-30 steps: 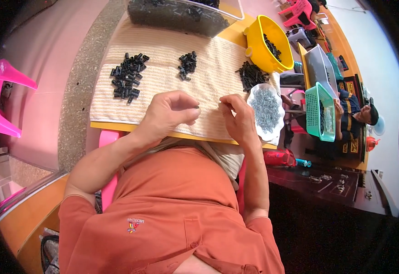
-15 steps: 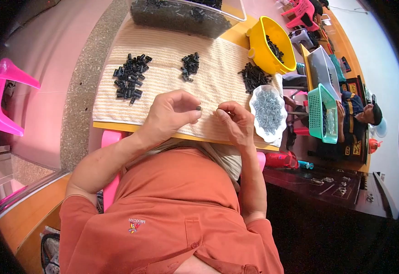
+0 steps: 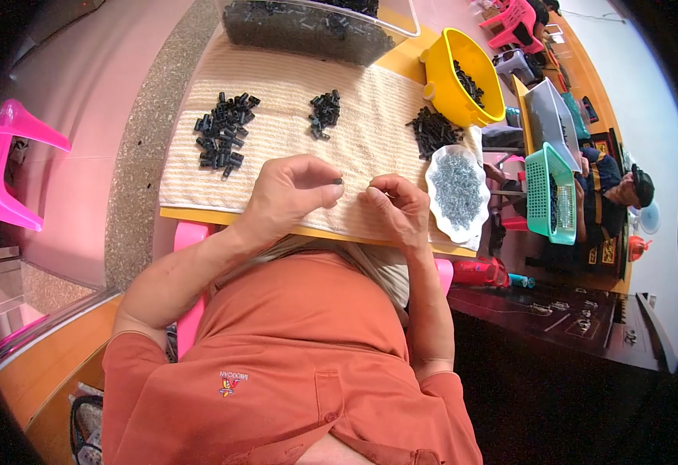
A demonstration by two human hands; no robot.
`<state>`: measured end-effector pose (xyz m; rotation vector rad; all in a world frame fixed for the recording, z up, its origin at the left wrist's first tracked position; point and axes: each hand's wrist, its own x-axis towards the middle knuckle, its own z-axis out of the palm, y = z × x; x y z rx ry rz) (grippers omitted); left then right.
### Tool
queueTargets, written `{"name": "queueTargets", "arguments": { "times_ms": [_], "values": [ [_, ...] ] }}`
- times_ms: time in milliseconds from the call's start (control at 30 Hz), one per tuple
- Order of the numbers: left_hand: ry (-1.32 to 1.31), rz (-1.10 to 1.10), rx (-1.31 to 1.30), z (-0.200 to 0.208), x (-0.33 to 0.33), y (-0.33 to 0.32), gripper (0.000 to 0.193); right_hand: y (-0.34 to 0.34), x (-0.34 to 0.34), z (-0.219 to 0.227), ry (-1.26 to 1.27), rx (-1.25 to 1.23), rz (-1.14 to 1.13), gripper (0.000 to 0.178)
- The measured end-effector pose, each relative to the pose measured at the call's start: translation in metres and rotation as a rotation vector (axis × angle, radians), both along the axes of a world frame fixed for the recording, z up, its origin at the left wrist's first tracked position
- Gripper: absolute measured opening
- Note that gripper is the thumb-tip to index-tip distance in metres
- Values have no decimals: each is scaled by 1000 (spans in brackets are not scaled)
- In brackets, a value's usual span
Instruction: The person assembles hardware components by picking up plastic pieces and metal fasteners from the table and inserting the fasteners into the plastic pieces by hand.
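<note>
My left hand (image 3: 286,195) is closed in a pinch above the striped towel (image 3: 277,85), with a small black tube-shaped piece (image 3: 338,181) between thumb and forefinger. Just to its right, my right hand (image 3: 402,209) has thumb and fingertips together; anything in them is too small to make out. A short gap separates the two hands. Beyond them, black tube pieces lie in a large heap (image 3: 224,133) at the left and a smaller heap (image 3: 325,112) in the middle. A third dark heap (image 3: 434,133) is at the right. Beside my right hand stands a scalloped white dish (image 3: 463,237) of tiny clear parts.
A clear box (image 3: 300,39) of black pieces stands at the table's far side, with a yellow tub (image 3: 441,74) to its right. Farther right are a green basket (image 3: 539,203) and a seated person (image 3: 604,182). A pink stool (image 3: 5,174) stands at left.
Both hands keep nearly the same pose and place. The whole view has shifted very slightly; the heaps and containers stay where they were.
</note>
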<state>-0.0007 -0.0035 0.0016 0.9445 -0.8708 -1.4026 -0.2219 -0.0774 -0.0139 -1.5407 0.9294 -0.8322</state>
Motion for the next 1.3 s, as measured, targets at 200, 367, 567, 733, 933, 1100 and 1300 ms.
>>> {"name": "queueTargets", "arguments": {
  "times_ms": [200,367,567,733,933,1100,1300],
  "values": [
    [10,9,-1,-3,1,-1,19,0,0,-1,-1,25,-9,11],
    [-9,8,8,-1,1,-1,18,-2,-4,-4,30,40,21,12],
    [-5,17,23,-2,1,-1,17,-2,-3,-3,13,79,-5,13],
    [-15,18,29,-1,1,-1,17,0,0,-1,-15,49,-37,11],
    [27,27,16,-3,0,-2,19,0,0,-1,-15,69,-41,11],
    [29,14,11,-4,0,-2,20,-1,-2,-1,37,56,3,10],
    [9,6,2,-3,0,-1,20,-2,-2,-3,42,74,-6,9]
  ]
}}
